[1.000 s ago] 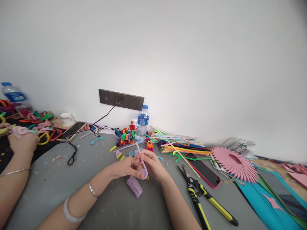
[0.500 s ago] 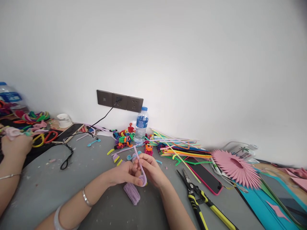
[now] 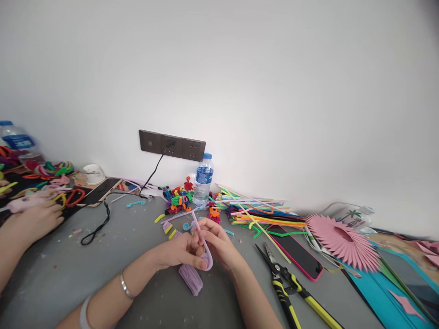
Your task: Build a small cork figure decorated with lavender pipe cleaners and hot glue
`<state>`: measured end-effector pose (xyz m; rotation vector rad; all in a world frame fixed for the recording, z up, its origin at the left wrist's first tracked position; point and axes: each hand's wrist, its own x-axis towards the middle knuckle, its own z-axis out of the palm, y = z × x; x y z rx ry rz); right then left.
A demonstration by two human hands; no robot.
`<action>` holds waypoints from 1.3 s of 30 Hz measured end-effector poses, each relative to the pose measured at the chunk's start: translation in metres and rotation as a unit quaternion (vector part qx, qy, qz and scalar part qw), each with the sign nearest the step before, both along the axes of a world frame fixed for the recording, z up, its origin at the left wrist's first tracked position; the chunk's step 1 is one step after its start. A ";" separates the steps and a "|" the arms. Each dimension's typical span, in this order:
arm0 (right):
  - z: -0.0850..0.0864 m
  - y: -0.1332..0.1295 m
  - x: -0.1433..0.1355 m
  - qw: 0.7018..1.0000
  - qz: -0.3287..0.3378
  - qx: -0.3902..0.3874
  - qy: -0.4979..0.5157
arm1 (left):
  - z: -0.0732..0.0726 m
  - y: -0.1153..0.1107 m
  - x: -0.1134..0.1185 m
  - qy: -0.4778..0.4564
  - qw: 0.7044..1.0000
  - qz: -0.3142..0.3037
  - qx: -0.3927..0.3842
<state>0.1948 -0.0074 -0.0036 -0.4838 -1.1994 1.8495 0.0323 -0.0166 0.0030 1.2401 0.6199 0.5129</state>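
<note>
Between both hands is a light purple pipe cleaner (image 3: 206,246), its lower end curled into a coil and its upper end sticking out straight. My left hand (image 3: 187,252) pinches the coil between thumb and fingers. My right hand (image 3: 215,242) closes on the pipe cleaner's straight part, its fingertips meeting those of the left. Below them on the grey table (image 3: 151,299) lies a purple bundle of pipe cleaner pieces (image 3: 191,279). Small purple and yellow pieces (image 3: 168,227) lie just beyond my left hand.
Pliers-like shears (image 3: 281,274) lie open at right, near a pink-cased phone (image 3: 298,256) and a pipe cleaner pile (image 3: 257,208). A water bottle (image 3: 203,180) stands by the wall. At left, a co-worker's hand (image 3: 37,219) works near scissors (image 3: 73,197) and a black cable (image 3: 99,228).
My hands keep their hold on the purple pipe cleaner with little movement. The co-worker's hand at left has moved right, and the black cable has shifted. The view has drifted slightly.
</note>
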 end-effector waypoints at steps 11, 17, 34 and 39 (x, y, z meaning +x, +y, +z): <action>-0.002 0.000 -0.002 1.000 -0.004 -0.021 0.002 | 0.007 -0.001 0.000 0.021 1.000 -0.007 0.009; -0.003 0.000 -0.003 1.000 -0.020 -0.020 0.001 | 0.004 0.000 -0.001 0.026 1.000 -0.013 0.004; -0.005 0.000 -0.002 1.000 -0.018 -0.015 -0.005 | 0.004 -0.001 0.001 0.026 1.000 0.008 -0.004; -0.003 0.000 -0.003 0.999 -0.024 -0.018 -0.014 | -0.001 0.000 0.001 0.019 1.000 0.025 -0.003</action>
